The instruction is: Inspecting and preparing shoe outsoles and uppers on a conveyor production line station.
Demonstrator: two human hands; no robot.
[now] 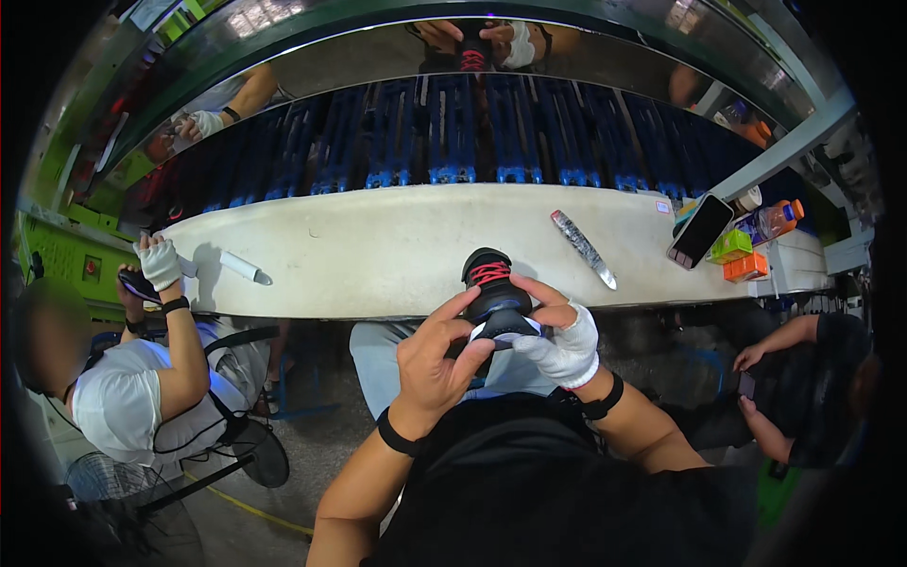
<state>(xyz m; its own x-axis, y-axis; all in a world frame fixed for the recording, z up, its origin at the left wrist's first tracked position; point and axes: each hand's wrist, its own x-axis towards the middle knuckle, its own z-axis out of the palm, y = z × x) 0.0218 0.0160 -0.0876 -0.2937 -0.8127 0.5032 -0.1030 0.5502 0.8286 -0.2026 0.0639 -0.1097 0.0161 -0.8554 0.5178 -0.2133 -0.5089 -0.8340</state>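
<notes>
Between my hands is a black sneaker (488,279) with red laces, its toe pointing away over the table's near edge. My bare left hand (436,352) grips its left side, thumb pressing near the heel. My right hand (567,342), in a white glove that leaves the thumb and forefinger partly bare, grips the right side. A white and dark part (506,328) shows at the heel between my thumbs; its exact shape I cannot make out. Beyond the shoe, to the right, a flat tool wrapped in silvery tape (584,249) lies on the white table (397,250).
Behind the table runs a conveyor of blue slats (452,132), under a reflective panel. A white-handled blade (244,266) lies left. A phone (701,230), small boxes (744,266) and a bottle (777,219) stand right. Co-workers sit on both sides; the left one holds a shoe (140,283).
</notes>
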